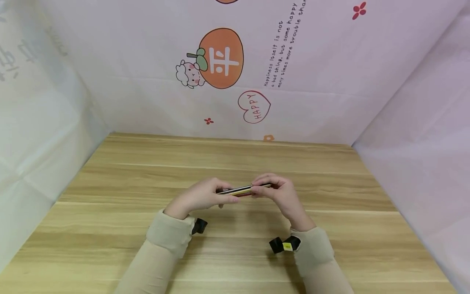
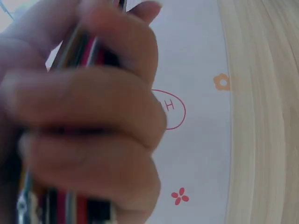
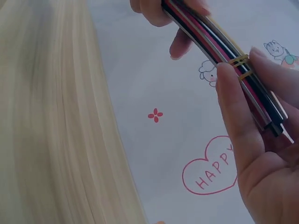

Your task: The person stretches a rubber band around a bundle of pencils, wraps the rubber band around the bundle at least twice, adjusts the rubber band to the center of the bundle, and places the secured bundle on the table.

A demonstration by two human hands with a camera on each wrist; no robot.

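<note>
A slim bundle of pencils [image 1: 240, 190], striped dark, red and pale, is held slightly tilted above the table, between both hands. My left hand [image 1: 203, 194] grips one end; in the left wrist view its curled fingers [image 2: 88, 98] wrap across the bundle, hiding much of it. My right hand [image 1: 282, 195] pinches the other end between thumb and fingers. In the right wrist view, a yellow rubber band [image 3: 240, 60] loops around the bundle close to the right fingertips, and the blunt dark ends show below it.
The wood-grain table [image 1: 235, 253] spreads beneath both hands. A white printed sheet [image 1: 312, 110] stands along its back edge, and pale sheets [image 1: 415, 134] flank both sides. Each wrist carries a small black camera [image 1: 280, 245] by its beige sleeve.
</note>
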